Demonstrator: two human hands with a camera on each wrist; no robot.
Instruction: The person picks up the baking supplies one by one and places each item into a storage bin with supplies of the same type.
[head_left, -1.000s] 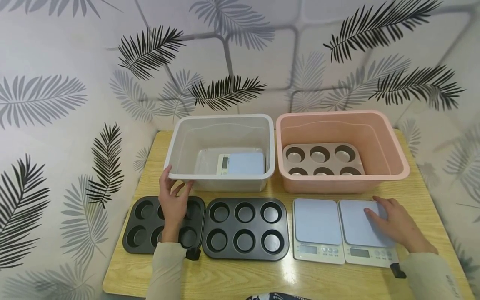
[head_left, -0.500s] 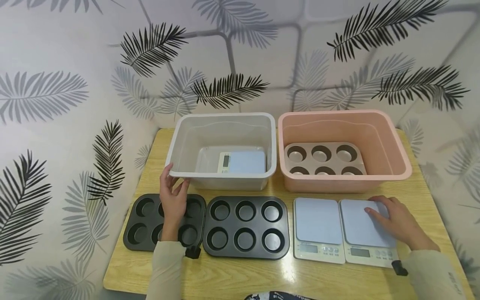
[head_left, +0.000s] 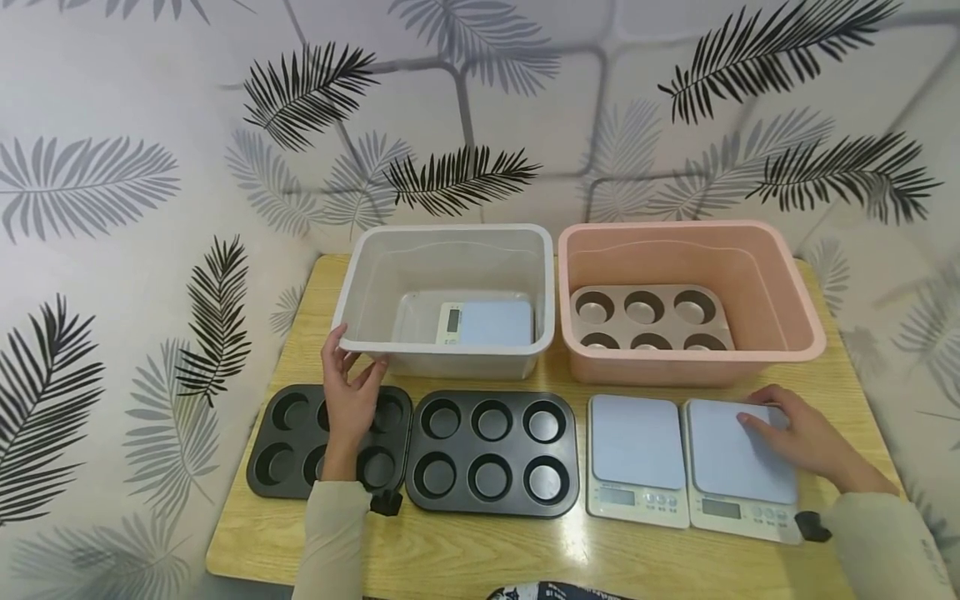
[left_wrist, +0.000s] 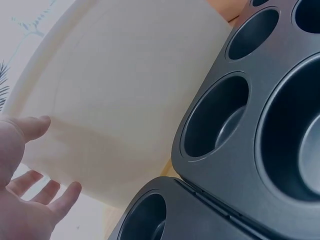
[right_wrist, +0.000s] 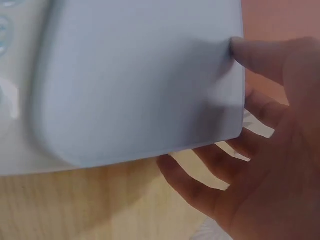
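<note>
My right hand [head_left: 813, 437] holds the far right corner of a white kitchen scale [head_left: 738, 450]. In the right wrist view, its thumb presses the edge of the platform [right_wrist: 140, 85], with the fingers at the scale's outer edges. A second kitchen scale [head_left: 637, 442] lies just to the left. At the near left corner of a pale grey bin [head_left: 442, 348], my left hand [head_left: 351, 400] rests with fingers spread and only slightly bent. The left wrist view shows its thumb against the bin's wall [left_wrist: 115, 90]. Inside that bin is another kitchen scale [head_left: 495, 323].
Two dark muffin pans [head_left: 465, 446] lie side by side, the left one [head_left: 288, 442] partly under my left forearm. A pink bin [head_left: 765, 292] at the back right contains a gold-brown muffin pan [head_left: 621, 325]. A patterned wall stands behind the wooden table [head_left: 480, 546].
My right hand has moved slightly right, and the near end of the scale it holds has shifted right. The left hand stays at the grey bin's corner.
</note>
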